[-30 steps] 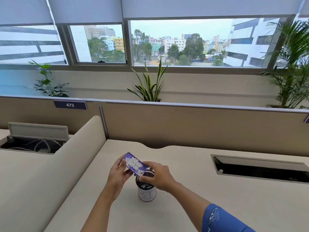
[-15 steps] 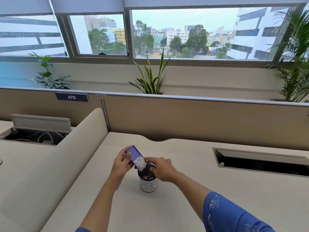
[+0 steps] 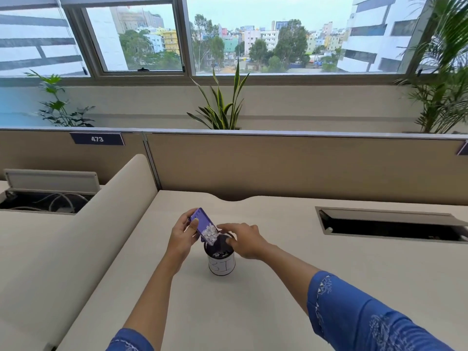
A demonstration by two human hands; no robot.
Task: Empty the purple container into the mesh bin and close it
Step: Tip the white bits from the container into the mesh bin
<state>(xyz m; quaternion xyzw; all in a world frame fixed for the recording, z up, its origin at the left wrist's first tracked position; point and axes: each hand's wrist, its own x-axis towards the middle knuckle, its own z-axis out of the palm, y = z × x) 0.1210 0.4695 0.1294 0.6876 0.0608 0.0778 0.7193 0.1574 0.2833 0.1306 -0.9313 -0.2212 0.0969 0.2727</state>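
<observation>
Head view is taking in a wide cream worktop (image 3: 329, 287), which is running up to a tan partition (image 3: 291, 168) bearing a dark plate (image 3: 97, 139) marked 473. Behind the partition, a long window (image 3: 266, 36) is showing city buildings, and three potted plants are standing along the sill wall, the middle one a spiky snake plant (image 3: 222, 102). A dark cable slot (image 3: 390, 225) is lying open in the worktop at the right, well apart from the hands.

Near the middle of the worktop, the mesh bin (image 3: 220, 257) is standing upright, a white label wrapping its lower wall and pale scraps lying inside it. The right hand (image 3: 244, 240), coming out of a blue patterned sleeve (image 3: 359, 317), is resting at the bin's far-right rim; its thumb is touching the rim while its fingers (image 3: 228, 226) are stretching loosely spread toward the container, not gripping anything.

The left hand (image 3: 181, 235) is holding the purple container (image 3: 202, 224) just above the bin's left rim, its fingers wrapping the back and the thumb pressing on the near side. The container is tilting steeply, open face toward the camera and its low end pointing into the bin. A cluster of white pieces (image 3: 210, 234) is sitting at that low end, right over the bin's mouth.
</observation>
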